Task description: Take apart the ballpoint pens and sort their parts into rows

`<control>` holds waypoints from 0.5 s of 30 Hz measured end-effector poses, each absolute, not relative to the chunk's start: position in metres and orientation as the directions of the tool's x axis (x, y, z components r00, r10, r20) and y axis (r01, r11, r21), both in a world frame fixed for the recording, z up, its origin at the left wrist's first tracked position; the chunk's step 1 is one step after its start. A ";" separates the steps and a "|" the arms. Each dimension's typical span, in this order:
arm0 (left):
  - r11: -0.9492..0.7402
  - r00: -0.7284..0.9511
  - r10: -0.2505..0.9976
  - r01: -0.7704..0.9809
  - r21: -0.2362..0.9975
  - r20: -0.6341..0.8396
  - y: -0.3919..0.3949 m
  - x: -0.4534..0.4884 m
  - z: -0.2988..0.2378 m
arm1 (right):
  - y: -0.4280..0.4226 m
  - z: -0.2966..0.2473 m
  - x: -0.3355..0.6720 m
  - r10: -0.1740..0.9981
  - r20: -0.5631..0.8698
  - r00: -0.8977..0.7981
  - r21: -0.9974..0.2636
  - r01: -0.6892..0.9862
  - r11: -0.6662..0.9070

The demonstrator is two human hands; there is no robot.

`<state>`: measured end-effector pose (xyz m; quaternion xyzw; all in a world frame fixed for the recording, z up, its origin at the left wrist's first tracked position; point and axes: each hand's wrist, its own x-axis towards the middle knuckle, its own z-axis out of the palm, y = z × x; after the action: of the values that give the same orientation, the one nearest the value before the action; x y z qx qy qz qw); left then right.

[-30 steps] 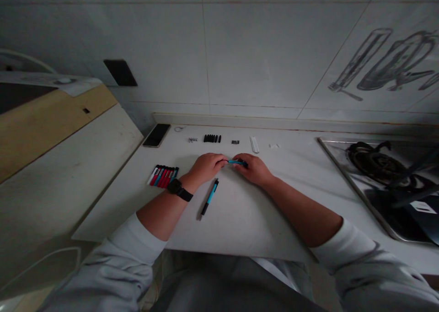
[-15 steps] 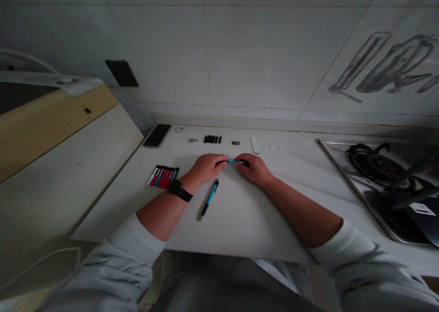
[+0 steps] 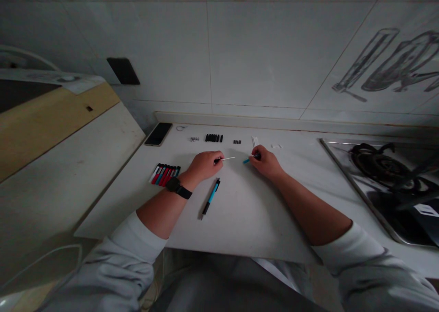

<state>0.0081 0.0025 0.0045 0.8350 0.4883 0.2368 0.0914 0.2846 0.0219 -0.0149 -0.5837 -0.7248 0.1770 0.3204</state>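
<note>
My left hand (image 3: pixel 206 164) is closed on a black pen part, from which a thin white refill (image 3: pixel 229 158) sticks out to the right. A short gap away, my right hand (image 3: pixel 267 161) pinches a blue pen barrel (image 3: pixel 246 161) with a dark end; its tip points left toward the refill. Below my left hand a whole blue and black pen (image 3: pixel 210 198) lies slanted on the white counter (image 3: pixel 254 211). By my left wrist lies a row of red, teal and white pen barrels (image 3: pixel 165 174).
Along the back lie small springs (image 3: pixel 194 139), black grips (image 3: pixel 214 138), small dark pieces (image 3: pixel 237 142), white refills (image 3: pixel 254 141) and tiny white pieces (image 3: pixel 276 146). A phone (image 3: pixel 158 134) lies back left. At right is a gas stove (image 3: pixel 380 165).
My hands have moved apart, the right one shifting right with the blue barrel. The pen between them has come apart, leaving the white refill exposed at my left hand.
</note>
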 end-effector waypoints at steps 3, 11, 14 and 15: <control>-0.506 0.413 0.859 0.772 0.385 0.301 0.003 0.008 0.003 | 0.019 -0.014 0.284 0.951 0.273 -0.148 -0.571 0.771 0.284; -0.504 0.410 0.861 0.765 0.401 0.301 0.004 0.008 0.001 | 0.015 -0.010 0.284 0.937 0.298 -0.184 -0.547 0.771 0.326; -0.500 0.407 0.863 0.769 0.398 0.299 0.004 0.008 0.002 | 0.017 -0.009 0.287 0.950 0.286 -0.123 -0.627 0.726 0.282; -0.499 0.406 0.864 0.771 0.396 0.299 0.004 0.008 0.002 | 0.018 -0.009 0.288 0.952 0.291 -0.091 -0.653 0.708 0.267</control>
<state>0.0082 0.0038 0.0018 0.8326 0.4908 0.2374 0.0980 0.2879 0.0184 -0.0087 -0.5791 -0.7170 0.1766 0.3455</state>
